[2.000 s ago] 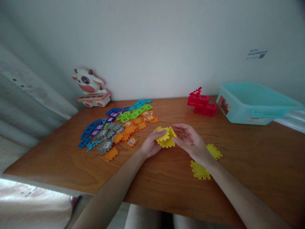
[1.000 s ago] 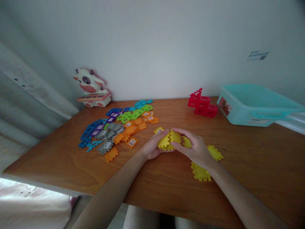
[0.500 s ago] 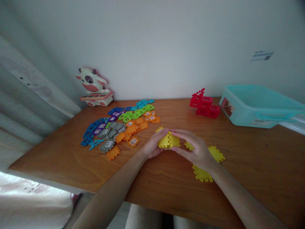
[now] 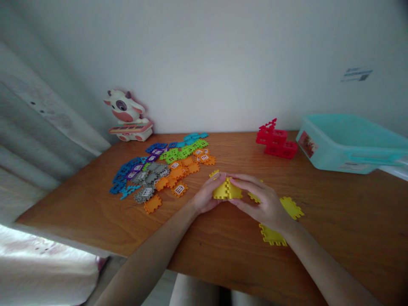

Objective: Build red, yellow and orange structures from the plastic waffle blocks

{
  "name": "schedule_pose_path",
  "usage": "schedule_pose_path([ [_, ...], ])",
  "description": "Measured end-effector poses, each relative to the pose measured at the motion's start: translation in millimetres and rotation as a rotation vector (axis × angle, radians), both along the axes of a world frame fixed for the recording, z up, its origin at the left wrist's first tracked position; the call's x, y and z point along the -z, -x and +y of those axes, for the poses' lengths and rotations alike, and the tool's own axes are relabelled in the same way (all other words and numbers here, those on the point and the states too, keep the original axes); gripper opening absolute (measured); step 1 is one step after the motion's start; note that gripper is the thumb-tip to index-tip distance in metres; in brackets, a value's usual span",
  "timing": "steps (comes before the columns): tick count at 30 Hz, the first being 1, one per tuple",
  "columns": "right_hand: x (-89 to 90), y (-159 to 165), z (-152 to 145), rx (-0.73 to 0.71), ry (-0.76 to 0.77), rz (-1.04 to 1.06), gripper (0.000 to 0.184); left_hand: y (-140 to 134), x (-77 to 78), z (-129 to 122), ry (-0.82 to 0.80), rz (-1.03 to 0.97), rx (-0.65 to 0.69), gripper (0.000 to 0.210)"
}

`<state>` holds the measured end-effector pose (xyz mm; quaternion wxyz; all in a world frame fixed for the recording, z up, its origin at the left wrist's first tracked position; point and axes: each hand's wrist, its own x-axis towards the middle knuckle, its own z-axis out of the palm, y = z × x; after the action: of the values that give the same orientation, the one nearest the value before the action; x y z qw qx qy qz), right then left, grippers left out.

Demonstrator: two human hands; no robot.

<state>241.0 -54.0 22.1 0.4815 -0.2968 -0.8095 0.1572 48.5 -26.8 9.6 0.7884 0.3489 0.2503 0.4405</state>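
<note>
Joined yellow interlocking panels (image 4: 227,189) meet at a toothed corner between my two hands, just above the table. My left hand (image 4: 208,196) grips their left side, fingers closed round them. On the other side my right hand (image 4: 259,199) pinches the right panel between thumb and fingers. Close to the right hand lie loose yellow panels: one flat panel (image 4: 291,208) to its right and another panel (image 4: 272,235) under the wrist, partly covered. A small yellow piece (image 4: 214,173) shows behind the left hand, and a further yellow piece (image 4: 254,197) is half hidden by the right fingers.
Left on the wooden table (image 4: 204,255) spreads a pile of orange panels (image 4: 177,172), grey panels (image 4: 151,176), green, purple and blue ones. A cow toy with a keyboard (image 4: 129,119) stands behind. At back right are a red block structure (image 4: 276,141) and a turquoise bin (image 4: 344,148).
Both hands keep their hold on the yellow panels, with the right fingers shifted slightly over the right panel. The whole view has moved a little.
</note>
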Motion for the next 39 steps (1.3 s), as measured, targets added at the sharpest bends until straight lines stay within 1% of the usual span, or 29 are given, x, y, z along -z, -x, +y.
schedule_pose_path([
  [5, 1.0, 0, -1, -0.006, -0.034, -0.031, 0.049, -1, 2.3, -1, -0.041, 0.002, -0.019, 0.046],
  [11, 2.5, 2, -4, 0.019, -0.024, -0.032, 0.054, -4, 2.8, -2, -0.025, 0.03, 0.0, 0.051],
  [17, 4.0, 4, -3, 0.01, -0.038, -0.046, 0.053, -4, 6.3, -2, -0.141, 0.105, -0.028, 0.055],
  [20, 3.2, 5, -3, 0.002, -0.064, -0.063, 0.05, -1, 9.8, 0, -0.254, 0.236, -0.045, 0.059],
  [23, 2.8, 5, -3, 0.02, -0.079, -0.081, 0.05, 2, 9.3, 2, -0.399, 0.462, -0.083, 0.058],
  [25, 3.3, 5, -3, 0.043, -0.077, -0.092, 0.048, 2, 7.0, 3, -0.458, 0.592, -0.122, 0.059],
  [27, 4.6, 4, -2, 0.068, -0.06, -0.109, 0.046, 1, 4.7, 3, -0.476, 0.68, -0.17, 0.057],
  [29, 6.6, 4, -1, 0.09, -0.026, -0.115, 0.047, -2, 3.6, 3, -0.474, 0.728, -0.186, 0.054],
  [33, 10.6, 3, 0, 0.14, 0.082, -0.075, 0.058, -5, 4.7, 3, -0.499, 0.74, -0.121, 0.046],
  [36, 11.3, 4, -1, 0.145, 0.155, -0.054, 0.062, -4, 5.9, 3, -0.501, 0.736, -0.112, 0.044],
  [37, 11.1, 5, -2, 0.14, 0.175, -0.036, 0.061, -4, 6.0, 3, -0.491, 0.739, -0.125, 0.044],
  [39, 10.2, 7, -2, 0.154, 0.219, 0.039, 0.052, -4, 5.5, 1, -0.477, 0.74, -0.169, 0.045],
])
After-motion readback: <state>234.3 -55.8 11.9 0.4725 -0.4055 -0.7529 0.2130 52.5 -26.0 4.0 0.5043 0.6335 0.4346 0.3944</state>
